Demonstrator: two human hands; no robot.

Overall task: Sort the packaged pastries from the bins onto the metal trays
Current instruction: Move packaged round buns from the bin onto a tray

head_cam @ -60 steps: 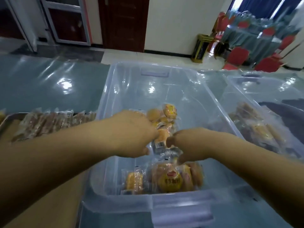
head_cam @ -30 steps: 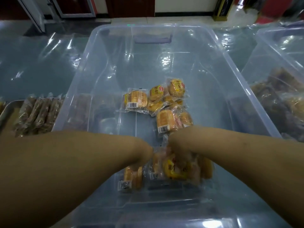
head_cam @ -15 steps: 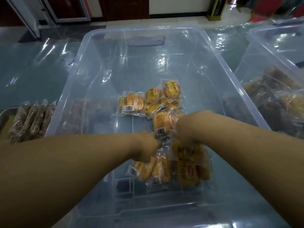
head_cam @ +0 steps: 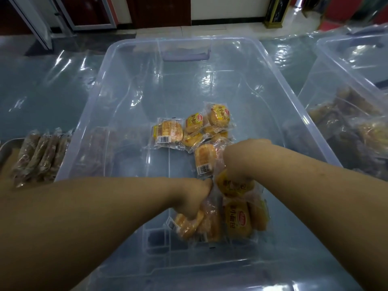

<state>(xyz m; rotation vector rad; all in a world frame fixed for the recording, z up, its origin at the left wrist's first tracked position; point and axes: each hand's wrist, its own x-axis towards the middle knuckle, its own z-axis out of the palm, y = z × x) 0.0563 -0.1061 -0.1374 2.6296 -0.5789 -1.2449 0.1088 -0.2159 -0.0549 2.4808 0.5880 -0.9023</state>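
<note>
Both hands reach into a clear bin [head_cam: 117, 66], walls well apart, bare floor open left of the fingers [head_cam: 204, 184]. The left hand [head_cam: 189, 198] grips pastry packets [head_cam: 189, 224]; the right hand [head_cam: 237, 162] clutches a bunch [head_cam: 235, 217] alongside; loose packets [head_cam: 193, 131] lie just beyond.

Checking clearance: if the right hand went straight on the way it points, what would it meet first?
Likely the barcode-up pastry packet just beyond the right hand, which grips other packets; it may lie lower, on the bin floor.
</note>
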